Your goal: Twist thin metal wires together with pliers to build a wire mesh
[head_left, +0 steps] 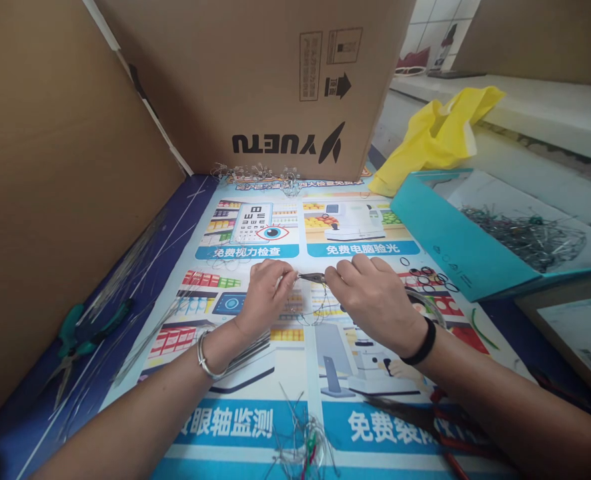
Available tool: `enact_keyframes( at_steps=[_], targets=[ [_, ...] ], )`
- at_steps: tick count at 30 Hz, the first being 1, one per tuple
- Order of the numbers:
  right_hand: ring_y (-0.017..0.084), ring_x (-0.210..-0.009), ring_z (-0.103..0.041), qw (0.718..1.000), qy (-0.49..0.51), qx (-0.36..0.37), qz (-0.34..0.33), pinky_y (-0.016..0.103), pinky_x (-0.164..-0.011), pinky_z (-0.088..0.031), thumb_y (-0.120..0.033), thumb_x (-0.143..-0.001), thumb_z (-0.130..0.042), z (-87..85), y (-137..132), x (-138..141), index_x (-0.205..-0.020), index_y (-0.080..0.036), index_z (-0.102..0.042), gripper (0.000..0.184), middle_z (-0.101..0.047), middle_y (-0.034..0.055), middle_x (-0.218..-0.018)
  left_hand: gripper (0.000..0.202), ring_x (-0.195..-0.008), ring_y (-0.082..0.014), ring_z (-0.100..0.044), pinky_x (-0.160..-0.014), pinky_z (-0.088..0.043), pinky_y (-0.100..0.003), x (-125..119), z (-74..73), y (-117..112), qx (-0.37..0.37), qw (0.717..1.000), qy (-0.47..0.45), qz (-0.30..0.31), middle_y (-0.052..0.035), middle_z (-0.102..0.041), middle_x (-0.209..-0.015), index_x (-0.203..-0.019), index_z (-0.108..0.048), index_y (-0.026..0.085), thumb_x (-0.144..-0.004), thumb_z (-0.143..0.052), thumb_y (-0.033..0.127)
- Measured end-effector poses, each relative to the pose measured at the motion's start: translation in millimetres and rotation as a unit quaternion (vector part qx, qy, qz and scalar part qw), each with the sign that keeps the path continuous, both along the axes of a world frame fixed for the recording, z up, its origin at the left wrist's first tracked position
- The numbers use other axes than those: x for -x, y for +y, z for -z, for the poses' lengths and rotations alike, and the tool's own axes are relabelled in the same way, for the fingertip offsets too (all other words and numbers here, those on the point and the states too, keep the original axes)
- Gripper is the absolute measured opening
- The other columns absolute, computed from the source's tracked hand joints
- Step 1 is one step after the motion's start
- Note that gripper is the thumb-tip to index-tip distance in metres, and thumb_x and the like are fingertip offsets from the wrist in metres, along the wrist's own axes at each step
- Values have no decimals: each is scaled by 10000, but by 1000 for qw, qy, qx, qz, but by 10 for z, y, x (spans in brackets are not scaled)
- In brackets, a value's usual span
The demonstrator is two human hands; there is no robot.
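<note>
Two hands work close together: the left hand (268, 288) and right hand (370, 298) each pinch an end of a thin wire piece (311, 277) just above the printed mat (255, 427); any further bending wants steady fingertips.

A printed poster (255, 427) in blue, white and bright colours covers the surface. A tall brown cardboard panel (50, 200) walls off the left side. A large cardboard box (255, 80), its black logo upside down, closes the far end. To the right of the box, a white ledge (525, 107) runs back toward what looks like a white tiled wall (435, 27). A crumpled yellow bag (435, 133) lies against the ledge. The light is even and soft, with only faint shadows.
</note>
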State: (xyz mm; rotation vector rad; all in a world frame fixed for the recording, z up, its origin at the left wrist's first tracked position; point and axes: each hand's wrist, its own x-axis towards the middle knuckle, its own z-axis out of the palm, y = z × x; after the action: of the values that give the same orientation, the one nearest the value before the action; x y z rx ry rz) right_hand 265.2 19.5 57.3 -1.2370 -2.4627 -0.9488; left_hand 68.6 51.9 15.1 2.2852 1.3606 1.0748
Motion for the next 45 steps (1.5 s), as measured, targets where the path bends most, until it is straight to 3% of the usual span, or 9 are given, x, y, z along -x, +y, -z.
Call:
enact_keyframes(
  at_steps=[16,31,45],
  targets=[
    [181,-688,-363,1000,10,8,8,338,-603,-184,-96,-835,-479,22,13,2,-798,-151,-604,141,-522,48,-693,167,-842,-149,-540,-818,-379,-309,-11,12,4,15,1000,-23,10,12,-626,-831,-829,-554,209,-925,-426,253],
    [178,-696,-365,1000,19,17,8,332,-612,-192,-110,-845,-478,45,1,2,-818,-154,-603,135,-516,44,-694,195,-791,-169,-504,-779,-379,-335,-13,-6,4,-9,1000,1,12,-4,-578,-755,-768,-504,200,-919,-393,254],
    [181,-700,-363,999,21,25,10,334,-616,-189,-114,-845,-477,65,20,-10,-811,-156,-606,139,-519,46,-693,150,-779,-158,-551,-748,-422,-313,-12,4,15,54,995,-79,14,-1,-595,-755,-773,-505,206,-896,-429,246]
  ],
)
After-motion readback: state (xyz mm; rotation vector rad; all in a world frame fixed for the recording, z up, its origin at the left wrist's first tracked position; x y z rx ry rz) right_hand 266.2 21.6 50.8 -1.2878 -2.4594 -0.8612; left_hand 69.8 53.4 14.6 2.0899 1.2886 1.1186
